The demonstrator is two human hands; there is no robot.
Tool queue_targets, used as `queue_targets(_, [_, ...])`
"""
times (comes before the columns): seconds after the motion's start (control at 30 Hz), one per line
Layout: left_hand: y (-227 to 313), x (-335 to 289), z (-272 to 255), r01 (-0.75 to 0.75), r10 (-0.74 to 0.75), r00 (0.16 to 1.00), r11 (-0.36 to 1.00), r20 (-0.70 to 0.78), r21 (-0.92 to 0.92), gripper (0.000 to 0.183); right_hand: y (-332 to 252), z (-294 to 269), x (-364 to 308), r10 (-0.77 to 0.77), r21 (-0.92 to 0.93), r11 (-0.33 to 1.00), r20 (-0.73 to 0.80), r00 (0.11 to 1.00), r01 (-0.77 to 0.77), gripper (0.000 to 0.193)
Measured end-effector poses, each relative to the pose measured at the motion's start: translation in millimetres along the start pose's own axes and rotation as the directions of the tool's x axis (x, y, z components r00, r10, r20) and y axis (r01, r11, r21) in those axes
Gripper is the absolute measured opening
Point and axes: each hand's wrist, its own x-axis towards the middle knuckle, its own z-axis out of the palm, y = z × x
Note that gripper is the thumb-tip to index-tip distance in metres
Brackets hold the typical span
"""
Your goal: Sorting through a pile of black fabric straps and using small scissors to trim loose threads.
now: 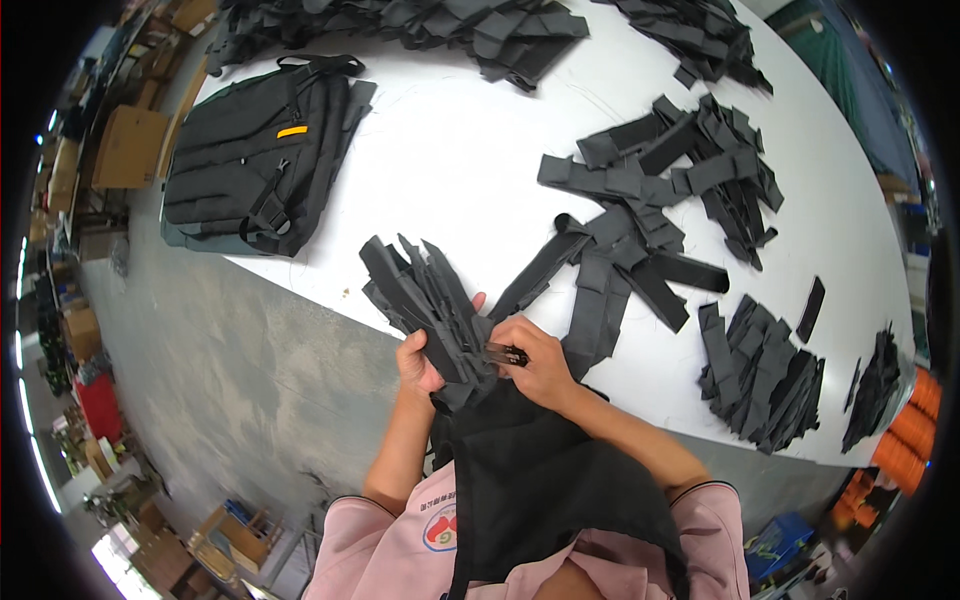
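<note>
At the table's near edge, my left hand (pixel 418 362) is closed round a bundle of dark grey fabric strips (pixel 425 300), whose loose ends fan upward. My right hand (pixel 540 362) grips what look like small thread snips (pixel 508 354), dark in colour, held against the bundle's right side. Part of the snips is hidden by the fingers. Just beyond my right hand, a chain of folded fabric strips (pixel 600 290) trails across the tabletop toward a larger heap of strips (pixel 720 165).
A black backpack (pixel 250 160) with an orange tag lies on the white table (pixel 450 150) at the left. Fabric piles run along the far side (pixel 480 35), and another pile (pixel 760 380) lies at the right. Orange spools (pixel 910 420) stand off the right end. Grey floor (pixel 260 390) shows at left.
</note>
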Motion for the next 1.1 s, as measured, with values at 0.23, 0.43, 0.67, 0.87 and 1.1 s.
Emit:
queue_targets(0.23, [24.6, -32.8, -42.7, 0.028, -0.017, 0.996, 0.991, -0.088, 0.130, 0.065, 9.5, -8.9, -19.4, -0.021, -0.266, 0.959, 0.275, 0.961, 0.097, 0.027])
queue_targets(0.43, [32.2, -50.0, -42.2, -0.056, 0.077, 0.990, 0.983, -0.115, 0.177, 0.067, 5.4, -12.2, -13.3, 0.075, -0.646, 0.763, 0.076, 0.994, -0.008, 0.032])
queue_targets(0.67, [38.2, -50.8, -35.4, -0.038, 0.082, 0.989, 0.945, -0.123, 0.324, 0.075, 17.8, 12.8, 14.6, -0.140, -0.726, 0.614, 0.288, 0.947, 0.311, 0.029])
queue_targets(0.87, [36.4, -48.6, -23.8, -0.081, 0.108, 0.991, 0.952, -0.075, 0.294, 0.071, 24.9, 21.9, 17.9, -0.104, -0.749, 0.569, 0.343, 0.933, 0.339, 0.021])
queue_targets(1.1, [56.5, -64.8, -16.0, -0.114, 0.163, 0.984, 0.877, -0.067, 0.466, 0.073, 15.1, -11.5, 4.0, 0.018, -0.650, 0.760, 0.050, 0.999, 0.019, 0.024])
